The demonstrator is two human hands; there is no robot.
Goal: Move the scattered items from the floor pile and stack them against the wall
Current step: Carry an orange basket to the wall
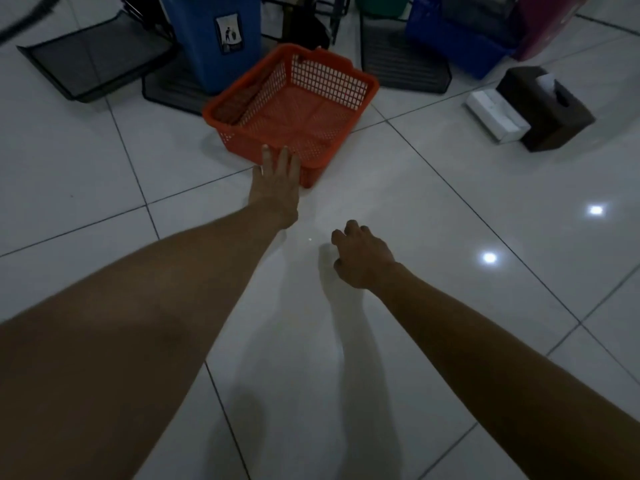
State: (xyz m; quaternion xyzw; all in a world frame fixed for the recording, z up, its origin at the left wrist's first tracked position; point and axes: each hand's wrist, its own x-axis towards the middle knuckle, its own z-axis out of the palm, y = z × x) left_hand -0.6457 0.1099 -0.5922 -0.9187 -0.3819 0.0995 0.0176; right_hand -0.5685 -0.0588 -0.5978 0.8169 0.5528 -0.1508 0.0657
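Note:
An orange plastic mesh basket [360, 85] sits on the white tiled floor, at the front of a pile of items. My left hand [277, 187] stretches forward with straight fingers, its fingertips at the basket's near front wall. My right hand [360, 254] hovers lower, to the right, over bare tile, with fingers loosely curled and nothing in it.
Behind the basket stand a blue bin [214, 39] and black mesh trays [93, 57] at the left, another black mesh tray [401, 60] and a blue crate [460, 46] at the right. A white box [495, 114] and a dark tissue box [547, 109] lie at the far right.

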